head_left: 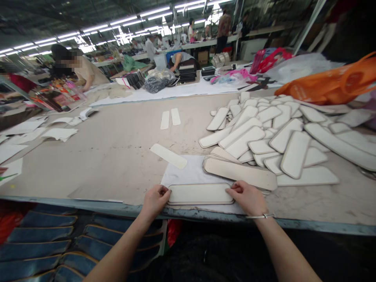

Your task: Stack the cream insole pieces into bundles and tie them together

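Observation:
A long off-white panel (201, 193) with rounded corners and a dark edge lies near the table's front edge, partly over a white sheet (188, 172). My left hand (155, 200) pinches its left end, and my right hand (248, 199), with a bracelet at the wrist, pinches its right end. Just behind my right hand rests a stack of beige panels (241, 172). A pale strip (169, 155) lies at an angle, its lower end on the sheet. Two small pale pieces (165, 120) (175, 116) sit farther back.
A large heap of off-white panels (295, 152) covers the right side, with an orange bag (329, 84) behind it. White pieces (60, 133) lie at the left. Blue panels (38, 235) are below the table edge. People work in the background.

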`<state>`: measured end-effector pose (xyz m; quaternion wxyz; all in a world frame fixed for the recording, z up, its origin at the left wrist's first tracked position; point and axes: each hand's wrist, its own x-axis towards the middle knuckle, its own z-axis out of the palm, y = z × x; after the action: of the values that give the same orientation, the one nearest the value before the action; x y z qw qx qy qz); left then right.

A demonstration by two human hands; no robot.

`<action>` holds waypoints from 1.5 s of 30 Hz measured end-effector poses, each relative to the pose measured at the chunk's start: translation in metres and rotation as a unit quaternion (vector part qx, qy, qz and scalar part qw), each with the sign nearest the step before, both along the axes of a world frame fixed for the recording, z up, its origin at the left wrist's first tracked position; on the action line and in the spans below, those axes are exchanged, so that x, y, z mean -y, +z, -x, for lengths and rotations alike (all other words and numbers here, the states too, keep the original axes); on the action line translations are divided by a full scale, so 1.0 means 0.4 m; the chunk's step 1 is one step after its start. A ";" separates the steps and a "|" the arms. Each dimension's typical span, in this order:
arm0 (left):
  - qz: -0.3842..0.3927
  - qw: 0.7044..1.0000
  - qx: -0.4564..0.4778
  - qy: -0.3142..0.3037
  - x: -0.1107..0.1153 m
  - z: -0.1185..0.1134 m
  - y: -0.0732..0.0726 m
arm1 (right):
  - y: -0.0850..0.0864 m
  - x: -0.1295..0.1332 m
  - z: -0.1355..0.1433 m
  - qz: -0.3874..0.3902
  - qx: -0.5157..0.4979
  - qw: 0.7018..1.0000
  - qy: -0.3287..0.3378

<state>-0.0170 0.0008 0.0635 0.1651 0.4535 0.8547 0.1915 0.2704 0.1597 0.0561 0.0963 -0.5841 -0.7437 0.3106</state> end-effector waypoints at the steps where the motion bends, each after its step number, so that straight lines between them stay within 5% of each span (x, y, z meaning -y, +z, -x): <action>1: 0.001 1.000 0.004 0.000 0.001 0.002 0.000 | 0.000 0.000 0.000 0.000 0.000 1.000 0.000; 28: 0.012 1.000 -0.015 -0.017 0.006 0.003 -0.002 | 0.000 0.005 0.001 -0.007 -0.029 1.000 0.005; 34: -0.024 0.999 -0.006 0.030 0.021 0.010 -0.010 | -0.005 0.003 -0.001 -0.012 -0.038 0.999 0.011; 41: -0.187 0.975 -0.008 -0.122 0.088 0.016 -0.038 | -0.006 0.005 0.000 -0.004 -0.022 1.000 0.011; 45: -0.199 0.949 -0.022 -0.243 0.112 0.028 -0.049 | -0.006 0.004 0.000 -0.008 -0.009 1.000 0.017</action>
<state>-0.0283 -0.0440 0.0438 0.0945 0.6753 0.6664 0.3017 0.2704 0.1580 0.0536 0.1021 -0.5681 -0.7548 0.3116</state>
